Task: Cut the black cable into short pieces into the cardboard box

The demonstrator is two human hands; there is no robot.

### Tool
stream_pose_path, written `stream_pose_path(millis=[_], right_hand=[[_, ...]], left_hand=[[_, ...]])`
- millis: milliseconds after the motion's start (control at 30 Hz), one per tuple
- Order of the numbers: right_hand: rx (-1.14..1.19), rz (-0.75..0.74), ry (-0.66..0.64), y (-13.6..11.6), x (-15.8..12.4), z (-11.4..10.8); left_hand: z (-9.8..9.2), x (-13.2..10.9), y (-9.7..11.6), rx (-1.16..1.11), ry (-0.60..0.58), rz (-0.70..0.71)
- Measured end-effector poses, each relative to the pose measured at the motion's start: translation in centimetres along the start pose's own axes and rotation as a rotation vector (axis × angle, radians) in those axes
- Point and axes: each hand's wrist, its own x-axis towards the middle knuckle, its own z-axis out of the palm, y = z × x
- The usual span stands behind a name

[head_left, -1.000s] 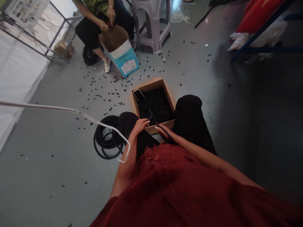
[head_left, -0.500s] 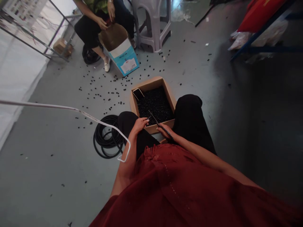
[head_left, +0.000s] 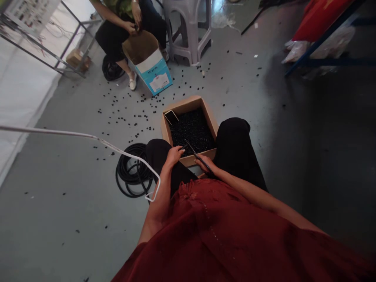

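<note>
My left hand (head_left: 174,154) is closed in a pinch on a thin black tube (head_left: 184,147), whose short end sticks out past the fingertips. In my right hand (head_left: 208,163) is a pair of scissors (head_left: 192,149), its blades pointing up and left beside the tube end. Whether the blades touch the tube is too small to tell. Both hands are over the near edge of an open cardboard box (head_left: 188,159) between my knees. Many small black pieces (head_left: 192,127) fill its bottom, and a small open container (head_left: 171,117) stands in its far left corner.
Coiled black tubing (head_left: 133,172) lies left of my knee. A white bent rod (head_left: 126,152) crosses from the left above my forearm. Black bits (head_left: 117,117) are scattered over the floor. Opposite sits a person (head_left: 129,27) behind a blue-white carton (head_left: 154,74), near a grey plastic stool (head_left: 190,35).
My scissors have shifted very slightly beside the tube end, and my left hand stays nearly in place. The other person's hands have moved a little above the carton.
</note>
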Motion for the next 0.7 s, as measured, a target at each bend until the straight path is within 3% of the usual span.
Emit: stream_pose_path(millis=[233,400,700], right_hand=[[0.075,0.059,0.002,0.6,0.3,0.1],[0.274,0.175,-0.111,-0.3,-0.2,0.0],[0.418,0.178,-0.284,-1.4,-1.7,-1.1]], left_hand=[[-0.1,-0.1,0.2,0.010,0.021,-0.006],[-0.4,-0.3,0.8,0.025,0.027,0.002],[-0.6,-0.5,0.9,0.070,0.018,0.008]])
